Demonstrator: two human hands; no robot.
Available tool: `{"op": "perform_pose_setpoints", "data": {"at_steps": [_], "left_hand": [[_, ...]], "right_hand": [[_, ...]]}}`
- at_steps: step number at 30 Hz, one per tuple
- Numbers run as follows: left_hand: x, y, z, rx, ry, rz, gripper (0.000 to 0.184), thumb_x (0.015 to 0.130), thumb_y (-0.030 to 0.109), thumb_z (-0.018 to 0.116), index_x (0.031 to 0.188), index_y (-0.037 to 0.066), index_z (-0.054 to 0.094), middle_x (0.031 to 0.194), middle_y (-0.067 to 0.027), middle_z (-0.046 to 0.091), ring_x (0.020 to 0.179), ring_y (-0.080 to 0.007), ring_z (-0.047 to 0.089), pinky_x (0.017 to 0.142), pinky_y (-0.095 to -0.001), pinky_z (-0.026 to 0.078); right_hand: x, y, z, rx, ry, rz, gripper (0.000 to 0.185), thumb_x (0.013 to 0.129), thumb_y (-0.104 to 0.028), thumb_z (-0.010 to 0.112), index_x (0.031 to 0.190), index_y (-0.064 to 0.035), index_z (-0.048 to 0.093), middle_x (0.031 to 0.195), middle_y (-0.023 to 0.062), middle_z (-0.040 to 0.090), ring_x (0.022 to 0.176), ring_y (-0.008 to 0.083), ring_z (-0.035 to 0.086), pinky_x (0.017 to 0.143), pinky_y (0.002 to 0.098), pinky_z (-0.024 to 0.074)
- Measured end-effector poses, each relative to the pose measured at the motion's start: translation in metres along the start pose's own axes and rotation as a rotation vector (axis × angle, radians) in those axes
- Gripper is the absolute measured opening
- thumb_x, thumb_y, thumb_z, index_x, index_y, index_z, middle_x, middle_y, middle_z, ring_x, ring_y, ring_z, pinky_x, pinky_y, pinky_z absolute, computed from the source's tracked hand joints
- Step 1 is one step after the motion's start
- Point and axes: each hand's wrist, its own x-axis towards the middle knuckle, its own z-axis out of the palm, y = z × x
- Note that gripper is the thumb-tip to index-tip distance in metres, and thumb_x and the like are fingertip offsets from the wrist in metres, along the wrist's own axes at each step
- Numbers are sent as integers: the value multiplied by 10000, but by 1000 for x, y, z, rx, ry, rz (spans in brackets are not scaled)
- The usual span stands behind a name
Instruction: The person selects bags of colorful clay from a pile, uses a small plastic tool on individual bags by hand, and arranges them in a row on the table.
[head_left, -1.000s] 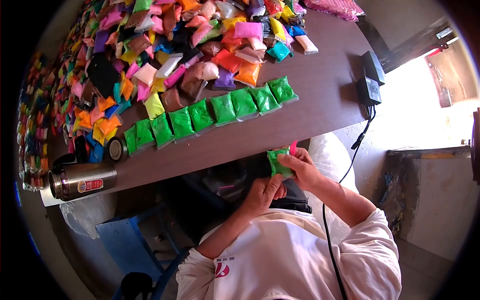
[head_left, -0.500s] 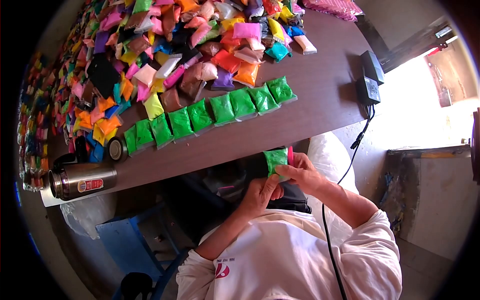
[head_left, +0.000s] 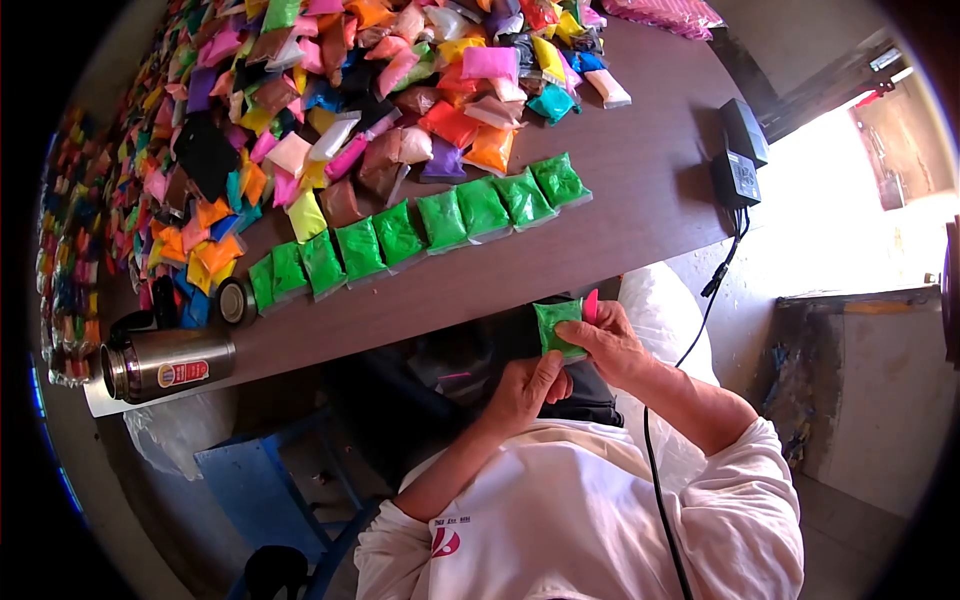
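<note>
A green packet is pinched between the thumb and fingers of my right hand, in front of the table's near edge. Something pink sticks out by that hand's fingers. My left hand is closed just below the packet, its thumb close to the lower edge; whether it grips the packet I cannot tell. On the table lies a slanting row of several green packets, side by side.
A large heap of coloured packets covers the table's far left. A steel flask lies near the left edge, its lid beside it. Black adapters with a cable sit at the right edge. A blue chair stands below.
The green packet tilted and shifted a little left with my right hand, then came back right. The pink thing shows more beside the fingers now. The row on the table is unchanged.
</note>
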Motion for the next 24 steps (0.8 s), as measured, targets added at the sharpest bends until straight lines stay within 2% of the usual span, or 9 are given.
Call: {"op": "perform_pose_setpoints", "data": {"at_steps": [4,9,13,15,16,18,19,21,24], "left_hand": [[1,7,-4,-53,54,10,530,966,433,427,616,46,522,602,-28,507,641,-132,515,616,-270,406],[6,9,-10,-26,4,69,512,965,432,431,642,50,539,629,-24,522,654,-118,501,642,-259,395],[10,8,-5,-27,25,80,522,968,434,419,643,43,539,623,-25,520,646,-118,505,623,-259,396],[11,10,-1,59,54,81,537,973,437,403,641,35,533,616,-29,516,636,-118,508,600,-255,397],[11,13,1,59,54,81,537,973,437,403,641,35,533,616,-29,516,636,-118,508,600,-255,397],[11,18,5,97,50,44,544,976,438,390,645,30,530,610,-33,516,623,-118,511,582,-251,398],[9,17,6,98,52,38,544,976,438,390,645,30,530,610,-33,516,623,-118,511,582,-251,398],[9,16,6,106,14,43,540,973,441,397,651,29,529,612,-36,519,626,-116,514,587,-248,399],[8,18,7,78,54,37,535,974,434,401,653,25,530,614,-34,518,629,-115,512,586,-248,396]], "right_hand": [[1,4,-6,-65,21,70,209,902,-221,579,851,-23,622,707,-4,596,625,75,561,500,206,393],[-5,-24,12,147,-103,29,269,894,-285,609,943,-27,549,722,71,639,593,161,636,476,220,444],[-2,-18,-2,107,-142,38,277,890,-274,616,937,-13,538,727,84,637,602,174,642,498,241,485],[0,-19,2,98,-61,70,250,889,-237,614,916,-1,537,717,97,633,595,189,643,498,267,512],[0,-19,2,98,-60,69,250,889,-237,614,916,-1,537,717,97,633,595,189,643,498,267,512],[0,-19,3,171,-47,156,198,863,-210,660,905,-42,565,750,21,603,587,84,568,466,197,423],[0,-15,3,176,-47,160,198,863,-210,660,905,-42,565,750,21,603,587,84,568,466,197,423],[4,-10,0,96,-17,-32,166,866,-178,645,880,-32,567,731,27,604,573,108,585,488,212,470],[3,-19,2,163,-53,107,150,868,-177,633,883,-40,573,699,19,595,571,101,583,493,206,466]]}}
